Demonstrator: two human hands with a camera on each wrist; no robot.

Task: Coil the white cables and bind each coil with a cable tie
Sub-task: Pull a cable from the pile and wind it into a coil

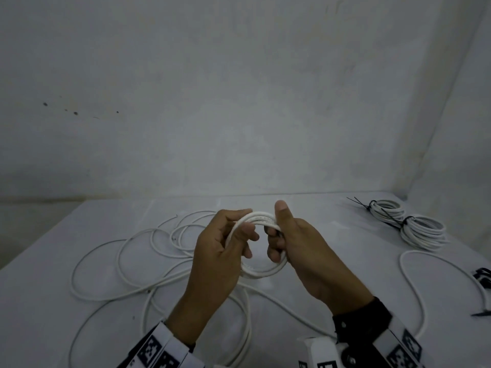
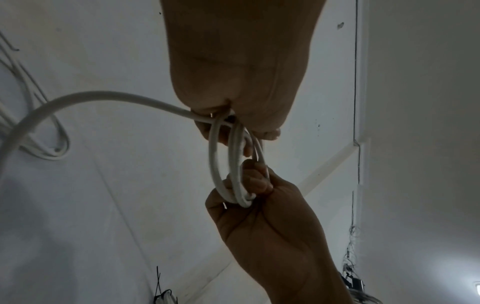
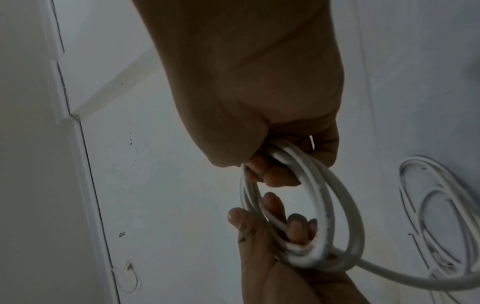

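Above the table (image 1: 79, 328), both hands hold one small coil of white cable (image 1: 259, 217) upright between them. My left hand (image 1: 239, 240) grips the coil's left side, its fingers curled through the loop. On the coil's right side my right hand (image 1: 276, 243) has its fingers hooked inside and its thumb raised. The left wrist view shows my left hand (image 2: 241, 115) pinching the coil (image 2: 235, 164) at the top, with my right hand (image 2: 259, 185) below. The same coil (image 3: 322, 201) hangs from my right hand (image 3: 272, 170) in the right wrist view, and my left hand (image 3: 275, 226) grips it below. A free tail (image 2: 78, 100) trails off to the table.
Loose white cable (image 1: 119, 261) sprawls over the table's left and front. Two bound coils (image 1: 422, 232) with black cable ties lie at the back right. Another loose cable (image 1: 414, 274) loops at the right, with a black cable tie (image 1: 481, 313) beside it. Walls close off the back and right.
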